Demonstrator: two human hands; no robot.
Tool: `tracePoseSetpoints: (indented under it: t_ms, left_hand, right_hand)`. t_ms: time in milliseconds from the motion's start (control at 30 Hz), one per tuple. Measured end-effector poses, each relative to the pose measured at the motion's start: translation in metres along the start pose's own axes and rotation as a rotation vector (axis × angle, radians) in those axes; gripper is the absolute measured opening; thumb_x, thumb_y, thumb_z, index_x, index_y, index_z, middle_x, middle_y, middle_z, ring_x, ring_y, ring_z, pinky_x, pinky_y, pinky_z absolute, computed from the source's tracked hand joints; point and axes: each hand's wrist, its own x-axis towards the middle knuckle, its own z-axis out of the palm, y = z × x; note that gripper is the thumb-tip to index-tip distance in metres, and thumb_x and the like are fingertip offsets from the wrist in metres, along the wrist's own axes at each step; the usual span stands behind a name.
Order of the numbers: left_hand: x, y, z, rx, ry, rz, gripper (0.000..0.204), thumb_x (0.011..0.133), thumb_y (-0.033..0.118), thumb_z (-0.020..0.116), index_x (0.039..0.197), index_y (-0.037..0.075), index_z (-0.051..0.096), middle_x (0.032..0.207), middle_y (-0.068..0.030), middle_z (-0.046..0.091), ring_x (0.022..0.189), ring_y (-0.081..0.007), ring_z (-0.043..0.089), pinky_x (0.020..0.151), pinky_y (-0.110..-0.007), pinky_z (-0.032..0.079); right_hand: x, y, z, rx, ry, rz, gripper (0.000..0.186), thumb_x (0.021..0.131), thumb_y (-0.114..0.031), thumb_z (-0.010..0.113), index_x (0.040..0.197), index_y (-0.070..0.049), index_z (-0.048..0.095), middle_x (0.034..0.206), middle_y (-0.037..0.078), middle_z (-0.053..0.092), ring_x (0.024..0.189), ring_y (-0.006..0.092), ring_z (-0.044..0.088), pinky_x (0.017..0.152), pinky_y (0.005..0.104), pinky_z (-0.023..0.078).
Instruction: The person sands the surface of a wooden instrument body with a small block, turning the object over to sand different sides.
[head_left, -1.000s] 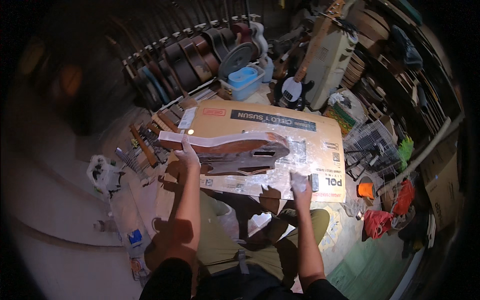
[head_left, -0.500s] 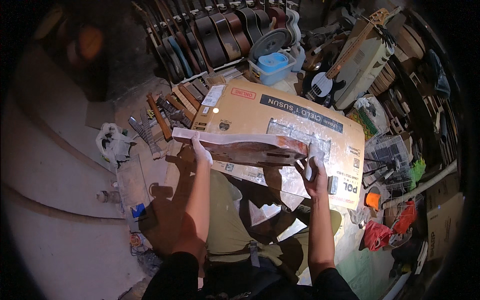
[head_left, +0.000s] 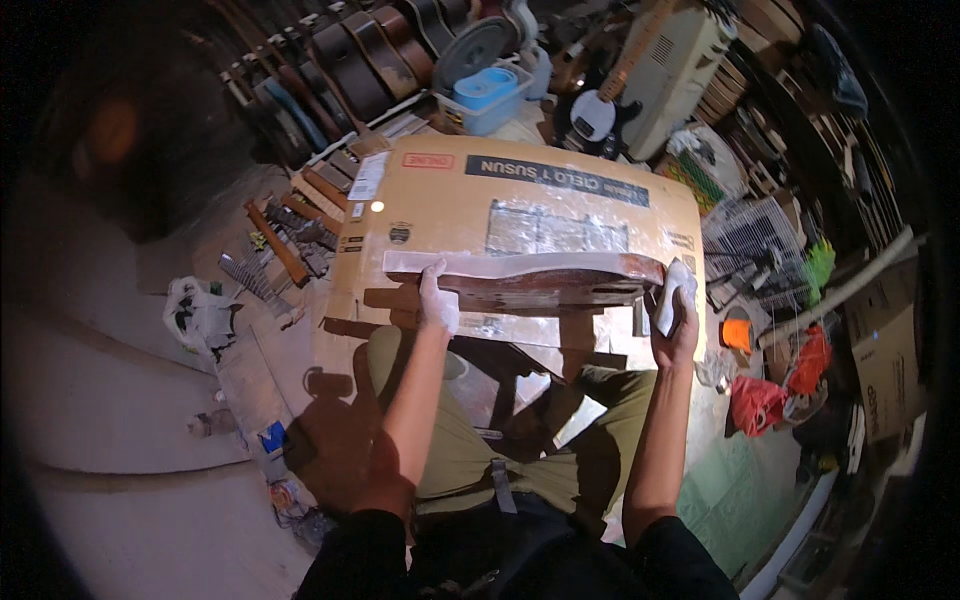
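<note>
A reddish-brown wooden guitar body (head_left: 560, 287), its edge pale with dust, is tilted up on its side above the flattened cardboard box (head_left: 440, 210). My left hand (head_left: 438, 303) is closed round its left end, thumb on the upper edge, fingers whitened with dust. At the other end, my right hand (head_left: 682, 335) grips a folded, dust-pale piece of sandpaper (head_left: 670, 303), close against the guitar body's right end. Whether the right fingertips also touch the wood I cannot tell.
Guitar necks (head_left: 278, 245) lie left of the cardboard, with acoustic guitars (head_left: 350, 65) racked behind. A tub with a blue container (head_left: 485, 90) and a dark electric guitar (head_left: 600, 118) stand at the back. To the right are a wire rack (head_left: 752, 240), an orange cup (head_left: 737, 335) and red bags (head_left: 757, 403).
The guitar body and both hands have shifted right in view, and the body is more level. My right hand has turned, showing the paler side of the sandpaper. The view has swung too.
</note>
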Motion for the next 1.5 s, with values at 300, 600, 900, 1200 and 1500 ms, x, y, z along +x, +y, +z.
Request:
tracePoseSetpoints:
  t_ms: [300, 600, 900, 1200, 1500]
  left_hand:
    - [-0.019, 0.011, 0.034, 0.271, 0.340, 0.265, 0.053, 0.091, 0.028, 0.075, 0.130, -0.001, 0.053, 0.127, -0.0166, 0.061, 0.119, -0.0303, 0.059, 0.115, -0.045, 0.037]
    - [-0.090, 0.014, 0.147, 0.951, -0.287, 1.125, 0.063, 0.089, 0.035, 0.078, 0.132, -0.002, 0.052, 0.126, -0.0163, 0.060, 0.118, -0.0310, 0.059, 0.108, -0.042, 0.043]
    - [-0.094, -0.035, 0.282, 1.377, -1.009, 0.489, 0.065, 0.084, 0.048, 0.078, 0.127, 0.003, 0.060, 0.106, -0.0244, 0.072, 0.098, -0.0444, 0.068, 0.090, -0.046, 0.054]
    - [-0.071, -0.047, 0.281, 1.245, -0.944, 0.488, 0.028, 0.090, 0.026, 0.077, 0.099, 0.001, 0.070, 0.083, -0.0193, 0.071, 0.072, -0.0301, 0.068, 0.070, -0.037, 0.052]
    - [-0.061, -0.049, 0.264, 0.897, -0.816, 0.302, 0.021, 0.099, 0.009, 0.068, 0.114, 0.001, 0.056, 0.105, -0.0056, 0.065, 0.095, -0.0114, 0.063, 0.084, -0.027, 0.051]
  right_hand:
    - [-0.010, -0.004, -0.006, 0.009, 0.038, 0.003, 0.047, 0.099, -0.020, 0.061, 0.144, -0.008, 0.051, 0.133, 0.007, 0.064, 0.118, 0.0232, 0.063, 0.104, 0.0484, 0.051]
    - [-0.020, 0.000, 0.002, 0.082, 0.074, -0.010, 0.046, 0.097, -0.021, 0.061, 0.139, -0.003, 0.055, 0.128, 0.010, 0.066, 0.111, 0.0219, 0.066, 0.093, 0.0422, 0.057]
    - [-0.026, -0.034, 0.008, -0.199, 0.031, -0.103, 0.034, 0.095, -0.014, 0.066, 0.126, -0.001, 0.064, 0.109, 0.007, 0.071, 0.090, 0.0146, 0.068, 0.083, 0.0290, 0.054]
    - [0.065, 0.004, -0.085, -0.657, 0.238, -0.118, 0.040, 0.098, -0.036, 0.064, 0.118, -0.001, 0.068, 0.099, 0.013, 0.071, 0.096, 0.0266, 0.069, 0.086, 0.0389, 0.055]
    - [0.057, 0.076, -0.143, -0.515, 0.384, 0.027, 0.035, 0.086, -0.019, 0.068, 0.113, 0.003, 0.063, 0.099, 0.015, 0.070, 0.091, 0.0237, 0.069, 0.085, 0.0347, 0.056]
